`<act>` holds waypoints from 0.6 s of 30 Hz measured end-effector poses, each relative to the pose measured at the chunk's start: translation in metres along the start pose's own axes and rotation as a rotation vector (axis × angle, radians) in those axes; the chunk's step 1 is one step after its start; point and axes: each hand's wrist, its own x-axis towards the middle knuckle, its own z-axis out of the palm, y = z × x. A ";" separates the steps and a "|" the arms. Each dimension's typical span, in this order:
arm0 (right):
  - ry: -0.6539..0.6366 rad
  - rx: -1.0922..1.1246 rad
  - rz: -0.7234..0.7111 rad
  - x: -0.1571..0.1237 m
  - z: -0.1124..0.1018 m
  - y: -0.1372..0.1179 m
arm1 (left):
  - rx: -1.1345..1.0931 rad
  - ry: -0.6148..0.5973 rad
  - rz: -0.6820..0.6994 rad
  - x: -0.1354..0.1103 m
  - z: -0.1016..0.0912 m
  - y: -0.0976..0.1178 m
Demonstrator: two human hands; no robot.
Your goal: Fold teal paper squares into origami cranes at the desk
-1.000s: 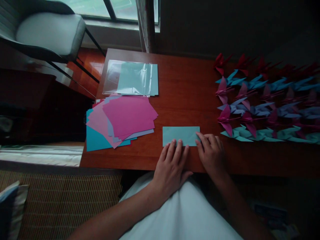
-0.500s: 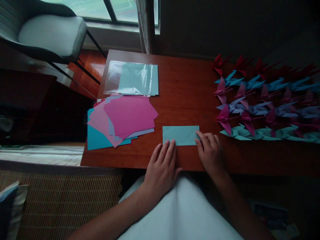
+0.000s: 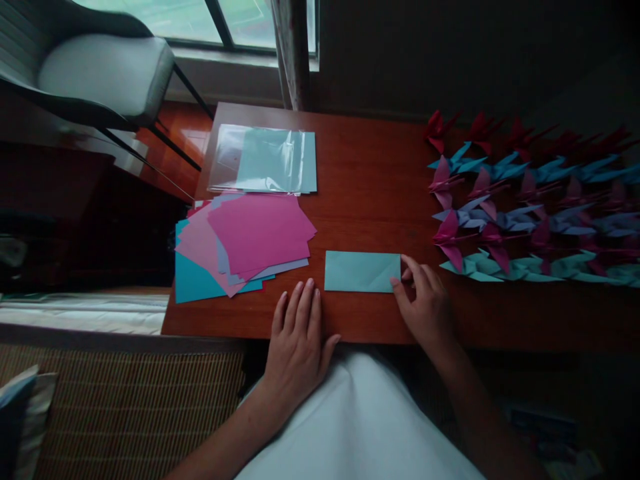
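Observation:
A pale teal sheet of origami paper [image 3: 361,272], folded to a narrow rectangle, lies on the wooden table before me. My right hand [image 3: 425,300] is at its right end: the thumb rests on the lower corner and the index finger is at the right edge, with the other fingers curled. To the left of the sheet, my left hand [image 3: 297,333] lies flat near the table's front edge, fingers stretched out, touching no paper. Faint diagonal creases show on the sheet.
Coloured paper sheets [image 3: 265,233] are fanned out at the left of the wooden table [image 3: 370,180]. Behind them lies a clear plastic sleeve with teal paper [image 3: 275,160]. Rows of folded paper cranes [image 3: 470,217] fill the right side. A chair [image 3: 105,73] stands beyond the far left.
My left hand has come off the paper and shifted left. My right index finger has moved from the paper's top to its right edge, the thumb staying at the corner.

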 end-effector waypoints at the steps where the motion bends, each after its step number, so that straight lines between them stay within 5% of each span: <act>1: 0.009 0.027 0.031 0.002 0.000 -0.001 | -0.017 0.012 0.011 0.000 -0.001 0.000; 7: 0.063 0.114 0.116 0.011 0.002 -0.009 | -0.098 -0.013 0.123 0.005 -0.004 0.009; 14: 0.067 0.516 0.134 0.008 -0.002 -0.022 | -0.122 -0.060 0.163 0.014 0.000 0.008; 18: 0.112 0.516 0.159 0.006 -0.005 -0.024 | -0.261 -0.039 0.177 0.016 0.000 0.003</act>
